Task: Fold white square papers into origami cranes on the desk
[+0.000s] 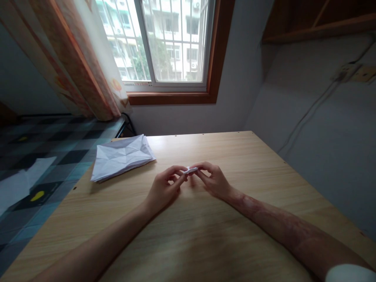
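A small folded piece of white paper (pixel 190 170) is held just above the middle of the wooden table (pixel 188 235). My left hand (pixel 167 184) pinches its left end between thumb and fingers. At the other end, my right hand (pixel 213 180) grips it the same way, the fingertips of both hands nearly meeting. Parts of the folded paper are hidden behind the fingers. To the left of my hands lies a stack of creased white paper sheets (pixel 123 154), apart from both of them.
Beyond the table is a barred window (pixel 176 43) with a patterned curtain (pixel 79 58) at its left. A bed with a checked cover (pixel 73 135) adjoins the left side, with loose white paper (pixel 41 168) on it. A cable (pixel 308 109) runs down the right wall.
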A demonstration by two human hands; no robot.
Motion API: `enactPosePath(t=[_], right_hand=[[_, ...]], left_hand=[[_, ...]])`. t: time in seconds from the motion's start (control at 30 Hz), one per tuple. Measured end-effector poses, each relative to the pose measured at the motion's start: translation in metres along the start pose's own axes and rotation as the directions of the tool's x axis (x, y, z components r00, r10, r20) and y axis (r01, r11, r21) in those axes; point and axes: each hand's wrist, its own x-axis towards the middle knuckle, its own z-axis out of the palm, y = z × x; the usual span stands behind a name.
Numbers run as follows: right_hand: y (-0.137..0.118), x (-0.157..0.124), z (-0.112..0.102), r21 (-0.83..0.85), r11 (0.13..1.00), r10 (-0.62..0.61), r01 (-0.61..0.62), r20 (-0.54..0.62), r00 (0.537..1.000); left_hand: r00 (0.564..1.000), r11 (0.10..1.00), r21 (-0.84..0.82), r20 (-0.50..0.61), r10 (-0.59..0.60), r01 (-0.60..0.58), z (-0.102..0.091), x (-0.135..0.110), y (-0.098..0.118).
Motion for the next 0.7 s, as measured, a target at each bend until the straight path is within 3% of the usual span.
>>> enactPosePath(t=[0.13,0.23,0.33,0.5,0.7], right_hand=[[-0.006,-0.002,0.000,0.080,0.994,0.072,-0.079,0.087,0.994],[-0.006,-0.001,-0.001,-0.005,0.999,0.039,-0.039,0.040,0.998],[-0.003,0.000,-0.001,-0.028,0.999,-0.032,0.032,0.026,0.999],[0.003,0.000,-0.001,0.125,0.990,0.052,-0.058,0.054,0.997],[0.010,0.000,0.000,0.088,0.986,0.133,-0.141,0.086,0.987]], left_hand=[[0.984,0.981,0.128,-0.081,0.158,-0.147,-0.002,0.004,0.004],[0.980,0.978,0.099,-0.063,0.190,-0.184,-0.002,0.005,0.005],[0.997,0.997,-0.049,0.050,0.062,-0.060,-0.001,0.003,0.004],[0.962,0.944,-0.264,0.240,-0.134,0.197,0.000,0.002,0.000],[0.957,0.958,-0.219,0.261,-0.124,0.184,0.003,0.004,0.003]])
